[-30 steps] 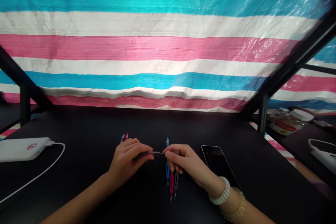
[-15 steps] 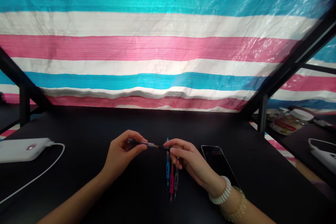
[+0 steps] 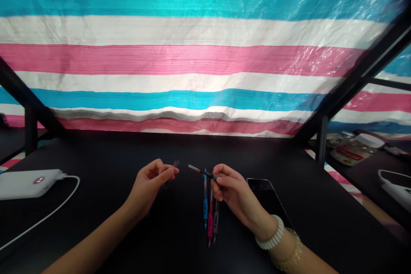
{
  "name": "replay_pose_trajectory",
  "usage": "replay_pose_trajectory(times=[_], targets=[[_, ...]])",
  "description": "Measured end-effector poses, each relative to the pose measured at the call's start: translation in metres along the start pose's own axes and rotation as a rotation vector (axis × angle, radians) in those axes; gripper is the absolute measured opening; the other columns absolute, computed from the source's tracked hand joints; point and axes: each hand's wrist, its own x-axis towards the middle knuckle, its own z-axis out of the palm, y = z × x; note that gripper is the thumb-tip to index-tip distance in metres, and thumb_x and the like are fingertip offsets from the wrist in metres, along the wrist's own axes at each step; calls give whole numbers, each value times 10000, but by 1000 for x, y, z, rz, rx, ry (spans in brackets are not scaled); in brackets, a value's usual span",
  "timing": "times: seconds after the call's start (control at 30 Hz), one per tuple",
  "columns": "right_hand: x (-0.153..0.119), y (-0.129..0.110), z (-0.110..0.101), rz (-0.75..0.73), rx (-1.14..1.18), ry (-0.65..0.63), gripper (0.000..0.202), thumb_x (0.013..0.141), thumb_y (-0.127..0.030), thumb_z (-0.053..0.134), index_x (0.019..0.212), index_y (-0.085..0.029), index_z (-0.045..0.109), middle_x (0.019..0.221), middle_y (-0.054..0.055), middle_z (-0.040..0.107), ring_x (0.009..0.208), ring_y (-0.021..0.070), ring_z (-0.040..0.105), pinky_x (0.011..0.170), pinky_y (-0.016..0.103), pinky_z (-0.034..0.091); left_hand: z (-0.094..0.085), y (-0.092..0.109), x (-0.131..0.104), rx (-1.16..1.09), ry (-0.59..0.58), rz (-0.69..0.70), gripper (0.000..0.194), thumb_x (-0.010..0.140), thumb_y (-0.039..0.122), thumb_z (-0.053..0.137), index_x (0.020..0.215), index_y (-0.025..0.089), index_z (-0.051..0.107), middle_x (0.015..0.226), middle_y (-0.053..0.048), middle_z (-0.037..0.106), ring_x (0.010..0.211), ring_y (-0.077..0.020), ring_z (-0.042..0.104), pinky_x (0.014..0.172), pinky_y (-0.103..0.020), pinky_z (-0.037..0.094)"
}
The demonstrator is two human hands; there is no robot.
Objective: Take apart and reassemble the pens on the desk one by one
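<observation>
Black tabletop [image 3: 96, 150]: far edge meets the striped sheet [image 3: 192, 60], well beyond both hands
Side room: dark surface stretches from left hand [image 3: 152, 182] to power bank [image 3: 32, 183]; phone [image 3: 268, 197] sits close beside right hand [image 3: 233, 188]
Left hand: fingers pinched around a clear tube [image 3: 176, 164]
Right hand: fingers closed on a thin refill [image 3: 197, 169], its tip apart from the tube
Pens [image 3: 210, 224]: three, side by side near the right hand

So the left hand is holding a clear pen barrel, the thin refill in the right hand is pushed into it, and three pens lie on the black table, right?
Not quite: the head view shows the thin refill in the right hand outside the clear pen barrel, with a gap between them. The rest holds.
</observation>
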Motion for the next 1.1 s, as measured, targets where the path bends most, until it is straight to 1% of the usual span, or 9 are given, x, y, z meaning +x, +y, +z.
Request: replay_pose_trajectory(times=[0.13, 0.2, 0.27, 0.37, 0.47, 0.67, 0.83, 0.97, 1.1], targets=[[0, -1, 0, -23, -3, 33, 206, 746, -252, 744, 890, -182, 616, 658, -6, 644, 519, 87, 480, 517, 212, 356, 1, -1, 1, -29, -58, -39, 270, 752, 355, 809, 785, 189, 599, 812, -29, 737, 729, -121, 626, 693, -224, 452], [0, -1, 0, -41, 3, 53, 229, 741, -272, 768, 899, -176, 632, 660, -4, 650, 525, 86, 488, 524, 211, 368, 0, -3, 1, -24, -84, -36, 249, 769, 364, 798, 872, 194, 648, 839, -32, 739, 739, -123, 626, 704, -228, 458], [-1, -2, 1, -69, 15, 74, 245, 735, -289, 785, 901, -173, 647, 650, -5, 647, 533, 89, 493, 529, 212, 377, -1, -5, 1, -3, -99, -26, 235, 774, 360, 794, 899, 195, 682, 856, -34, 734, 776, -131, 634, 737, -235, 470], [-1, -3, 1, -115, 35, 110, 248, 733, -302, 796, 893, -172, 657, 639, -5, 641, 559, 98, 503, 535, 213, 379, -2, -6, 1, 56, -116, 15, 193, 769, 345, 796, 872, 202, 717, 877, -27, 727, 859, -149, 649, 798, -239, 478], [-1, -3, 1, -147, 32, 139, 244, 732, -305, 799, 884, -174, 660, 641, -4, 641, 566, 100, 504, 541, 217, 377, -3, -6, 1, 173, -111, 63, 160, 756, 341, 798, 840, 214, 749, 874, -23, 734, 889, -161, 655, 802, -231, 481], [0, -1, -1, -215, -13, 147, 229, 736, -308, 795, 863, -183, 650, 609, -25, 611, 553, 94, 484, 565, 225, 373, -3, -7, 1, 317, -57, 97, 169, 690, 347, 832, 798, 225, 787, 807, -28, 752, 761, -160, 658, 685, -231, 489], [-2, 1, 0, -247, -76, 123, 203, 758, -301, 769, 867, -188, 641, 604, -34, 593, 555, 95, 481, 571, 230, 372, -3, -4, 0, 363, -31, 130, 151, 692, 356, 822, 791, 244, 796, 785, -18, 756, 731, -153, 655, 663, -224, 488], [-3, 1, 0, -258, -139, 112, 181, 774, -295, 747, 869, -185, 638, 598, -37, 587, 553, 95, 476, 568, 228, 373, -3, -2, -2, 406, -40, 145, 153, 704, 368, 807, 797, 247, 798, 757, -16, 749, 695, -154, 648, 624, -227, 483], [-4, 1, 1, -265, -269, 91, 155, 805, -291, 716, 882, -186, 633, 624, -30, 608, 567, 98, 499, 578, 229, 395, -2, 1, -4, 437, -87, 179, 140, 734, 363, 783, 799, 240, 794, 760, -17, 739, 700, -158, 653, 617, -228, 482]])
